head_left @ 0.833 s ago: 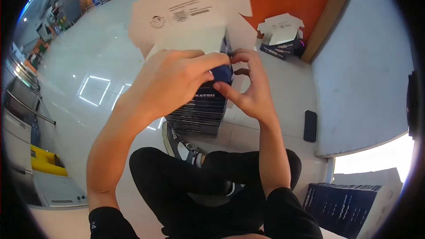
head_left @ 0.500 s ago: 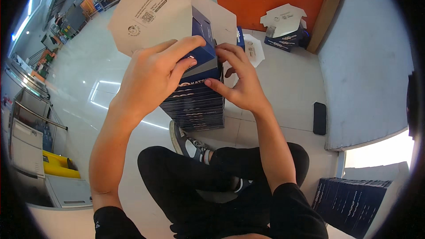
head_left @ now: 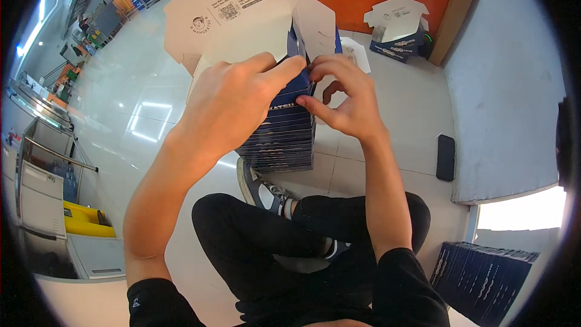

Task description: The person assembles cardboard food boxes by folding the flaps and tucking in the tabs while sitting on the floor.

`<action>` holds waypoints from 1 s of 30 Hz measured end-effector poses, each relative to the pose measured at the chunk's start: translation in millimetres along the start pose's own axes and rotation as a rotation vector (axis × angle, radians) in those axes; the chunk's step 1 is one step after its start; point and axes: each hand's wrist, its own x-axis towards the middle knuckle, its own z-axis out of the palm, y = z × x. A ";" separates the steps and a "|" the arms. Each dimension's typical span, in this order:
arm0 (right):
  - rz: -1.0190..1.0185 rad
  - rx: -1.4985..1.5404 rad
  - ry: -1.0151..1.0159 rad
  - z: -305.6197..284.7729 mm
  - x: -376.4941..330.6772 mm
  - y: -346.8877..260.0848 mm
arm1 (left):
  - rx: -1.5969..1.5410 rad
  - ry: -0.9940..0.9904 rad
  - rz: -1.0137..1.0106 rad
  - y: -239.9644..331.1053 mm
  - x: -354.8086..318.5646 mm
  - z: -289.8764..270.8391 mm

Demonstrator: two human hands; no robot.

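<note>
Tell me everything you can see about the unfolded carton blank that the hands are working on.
The flat carton blank of thin cardboard is white on the inner face that shows, with dark blue outside, small printing and several open flaps. It stands tilted above the stack of dark blue flat cartons. The left hand and right hand pinch its blue folded edge together.

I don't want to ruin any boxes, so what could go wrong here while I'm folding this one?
Both hands, left and right, pinch the blue box at one small fold, so the white flap could crease or tear. The work happens right above the stack of flat blue boxes; a slip might topple it. The black phone lies on the floor beside you, easy to kick.
</note>
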 end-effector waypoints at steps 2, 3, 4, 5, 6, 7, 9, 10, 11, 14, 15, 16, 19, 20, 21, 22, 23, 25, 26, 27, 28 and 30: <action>-0.003 -0.024 -0.032 -6.6 1.8 0.2 | 0.015 -0.006 0.005 0.5 0.2 3.9; -0.034 -0.061 -0.056 -12.1 2.2 3.1 | 0.019 -0.016 0.013 1.3 0.7 4.4; -0.064 -0.098 -0.080 -15.2 1.8 4.9 | 0.023 -0.026 0.020 2.5 1.3 3.9; -0.035 -0.073 -0.098 -14.7 1.0 5.0 | 0.027 -0.036 0.028 3.4 2.1 3.9; -0.007 -0.051 -0.117 -13.6 0.6 4.7 | 0.017 -0.037 0.023 3.6 3.0 4.6; 0.021 -0.028 -0.135 -12.2 -0.1 4.8 | 0.008 -0.038 0.017 2.7 3.4 5.1; 0.010 -0.025 -0.113 -8.5 -0.9 6.2 | -0.006 -0.031 -0.001 -0.8 2.5 5.2; 0.002 -0.022 -0.100 -5.8 -0.7 6.7 | -0.011 -0.023 -0.014 -3.9 1.1 4.7; -0.005 -0.025 -0.091 -1.9 -1.0 6.6 | -0.016 -0.015 -0.027 -6.4 0.1 4.3; -0.030 -0.041 -0.083 6.7 1.5 6.5 | -0.055 0.003 -0.074 -8.4 -1.5 -1.4; -0.037 -0.045 -0.095 8.5 3.2 7.3 | -0.071 0.010 -0.084 -8.9 -1.7 -3.5; -0.043 -0.048 -0.107 10.9 4.6 7.9 | -0.087 0.016 -0.095 -9.6 -2.1 -5.4; -0.037 -0.026 -0.082 24.2 2.4 9.3 | -0.116 0.046 -0.145 -12.8 -5.7 -6.1; -0.030 -0.042 -0.086 28.8 1.0 10.0 | -0.123 0.058 -0.164 -14.3 -6.9 -5.6; -0.027 -0.055 -0.091 33.4 0.7 9.5 | -0.121 0.073 -0.159 -16.2 -7.6 -7.7; -0.024 -0.069 -0.096 37.3 1.0 9.3 | -0.119 0.087 -0.153 -18.4 -7.8 -10.3; -0.003 -0.052 -0.104 40.5 2.1 9.4 | -0.116 0.102 -0.148 -19.8 -8.0 -13.1; 0.041 -0.025 -0.119 43.3 4.8 11.8 | -0.126 0.120 -0.159 -18.2 -6.0 -16.3; -0.056 -0.090 -0.101 42.6 6.1 16.7 | -0.130 0.128 -0.164 -16.9 -4.6 -17.1; -0.154 -0.151 -0.087 43.1 8.8 22.6 | -0.123 0.144 -0.148 -18.5 -5.5 -16.0; -0.251 -0.214 -0.072 42.9 10.0 26.4 | -0.116 0.159 -0.132 -20.3 -5.9 -13.9; -0.166 -0.160 -0.068 39.0 8.1 25.9 | -0.107 0.165 -0.109 -19.7 -4.9 -12.1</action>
